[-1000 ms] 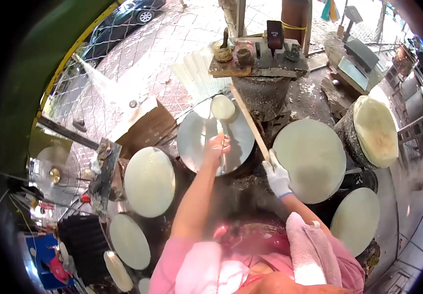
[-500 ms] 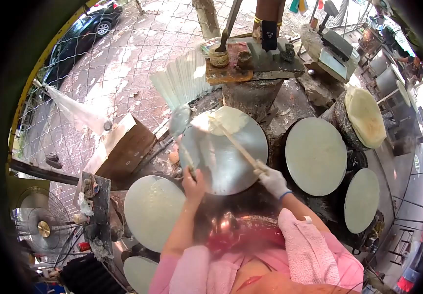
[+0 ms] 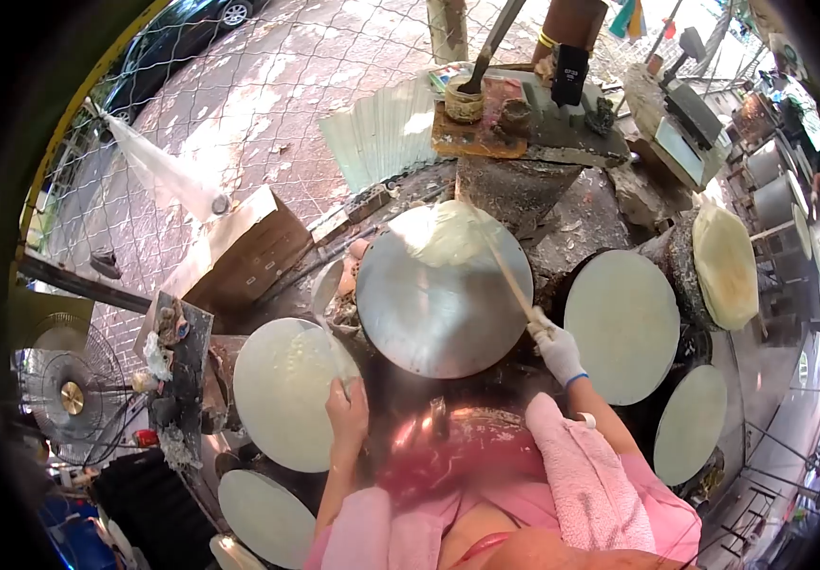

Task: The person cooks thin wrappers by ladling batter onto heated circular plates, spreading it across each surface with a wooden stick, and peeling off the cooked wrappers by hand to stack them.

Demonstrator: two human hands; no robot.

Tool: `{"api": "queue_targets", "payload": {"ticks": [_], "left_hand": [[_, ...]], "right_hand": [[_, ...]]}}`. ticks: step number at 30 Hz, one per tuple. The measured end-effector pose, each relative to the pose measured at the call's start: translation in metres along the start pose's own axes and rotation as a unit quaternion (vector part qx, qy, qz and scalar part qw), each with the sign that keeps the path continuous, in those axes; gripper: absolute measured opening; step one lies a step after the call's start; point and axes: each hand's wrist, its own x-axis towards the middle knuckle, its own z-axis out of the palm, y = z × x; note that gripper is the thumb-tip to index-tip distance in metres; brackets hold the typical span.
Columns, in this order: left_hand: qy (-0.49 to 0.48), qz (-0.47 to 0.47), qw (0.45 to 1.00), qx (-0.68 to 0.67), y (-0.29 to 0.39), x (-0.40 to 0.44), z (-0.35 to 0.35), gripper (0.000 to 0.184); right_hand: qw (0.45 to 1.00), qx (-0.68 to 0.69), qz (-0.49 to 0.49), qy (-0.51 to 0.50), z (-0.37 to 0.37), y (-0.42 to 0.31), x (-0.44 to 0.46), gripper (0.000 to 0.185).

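My bare left hand (image 3: 347, 410) is closed round the handle of a ladle (image 3: 326, 288), whose bowl is up beside the far edge of the left pale-covered griddle (image 3: 282, 408). In my right hand (image 3: 560, 353), which wears a white glove, is a thin wooden stick (image 3: 508, 271). The stick's far end reaches the top of the round metal griddle (image 3: 438, 328) in the middle. Pale wet batter (image 3: 440, 236) lies over that griddle's far part; the near part is bare metal.
Pale sheets cover the right griddle (image 3: 622, 328), the far right one (image 3: 690, 426) and the lower left one (image 3: 267, 518). A stack of flat rounds (image 3: 725, 261) stands at right. A cardboard box (image 3: 248, 252), a fan (image 3: 72, 397) and a cluttered stand (image 3: 571, 133) surround the griddles.
My left hand and the ladle have moved left and nearer, away from the middle griddle to the left one. The stick's far end has shifted right across the batter. The view has turned slightly.
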Motion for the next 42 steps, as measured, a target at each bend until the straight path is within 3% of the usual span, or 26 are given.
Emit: {"api": "queue_targets", "payload": {"ticks": [3,4,6,9,10,12,16,17,21,22,24,25,28,30,32,34,36,38,40,42], "left_hand": [[0.012,-0.086,0.996,-0.023,-0.023,-0.017,0.006,0.022],[0.012,-0.126,0.991,-0.034,-0.027,-0.022,0.008,0.025],[0.009,-0.165,0.983,-0.073,-0.015,-0.027,0.008,0.026],[0.022,-0.177,0.980,-0.091,-0.009,-0.032,0.007,0.027],[0.029,-0.176,0.980,-0.089,-0.010,-0.035,0.008,0.027],[0.041,-0.180,0.979,-0.085,-0.010,-0.039,0.010,0.026],[0.031,-0.225,0.963,-0.142,0.007,-0.043,0.014,0.024],[0.033,-0.227,0.961,-0.154,0.009,-0.045,0.015,0.024],[0.046,-0.234,0.958,-0.161,0.016,-0.046,0.018,0.022],[0.051,-0.238,0.958,-0.151,0.017,-0.047,0.017,0.021],[0.061,-0.242,0.955,-0.158,0.009,-0.051,0.021,0.021],[0.066,-0.243,0.954,-0.164,0.005,-0.052,0.024,0.020],[0.064,-0.268,0.940,-0.202,0.022,-0.053,0.027,0.020],[0.066,-0.286,0.934,-0.204,0.025,-0.055,0.028,0.019],[0.073,-0.294,0.932,-0.201,0.026,-0.059,0.030,0.019],[0.081,-0.293,0.934,-0.188,0.025,-0.065,0.030,0.018],[0.091,-0.300,0.928,-0.202,0.029,-0.068,0.032,0.018],[0.099,-0.306,0.923,-0.213,0.031,-0.070,0.034,0.017],[0.103,-0.310,0.919,-0.220,0.033,-0.072,0.037,0.018],[0.108,-0.320,0.916,-0.217,0.034,-0.072,0.038,0.018]], "right_hand": [[0.980,0.140,0.067,-0.126,0.026,-0.046,-0.017,0.041],[0.976,0.087,0.115,-0.164,0.031,-0.048,-0.014,0.040],[0.983,0.024,-0.150,-0.103,0.045,0.011,0.018,0.039],[0.977,0.042,-0.211,0.010,-0.003,0.003,0.025,0.040],[0.997,-0.033,-0.072,0.020,-0.025,0.001,0.031,0.042],[0.996,-0.010,-0.020,-0.091,-0.023,0.011,0.052,0.047],[0.974,0.115,-0.050,-0.186,0.032,-0.021,0.025,0.046],[0.978,0.055,-0.070,-0.191,0.024,-0.021,0.028,0.046],[0.980,0.014,-0.186,-0.064,-0.032,0.009,0.077,0.044],[0.997,0.048,-0.051,-0.044,-0.046,-0.019,0.071,0.044],[0.986,-0.039,-0.014,-0.164,-0.043,-0.029,0.078,0.045],[0.979,-0.038,-0.036,-0.198,-0.030,-0.033,0.074,0.045],[0.956,0.028,0.024,-0.291,0.002,-0.052,0.043,0.046],[0.962,-0.022,-0.077,-0.260,-0.010,-0.024,0.064,0.043],[0.979,-0.001,-0.121,-0.165,-0.036,-0.018,0.090,0.045],[0.989,0.022,-0.059,-0.133,-0.058,-0.043,0.102,0.044],[0.973,-0.063,-0.052,-0.215,-0.045,-0.043,0.110,0.045],[0.952,-0.051,-0.041,-0.299,-0.024,-0.047,0.088,0.046],[0.940,-0.031,-0.041,-0.337,-0.012,-0.027,0.088,0.045],[0.946,-0.055,-0.079,-0.309,-0.031,-0.032,0.094,0.044]]}}
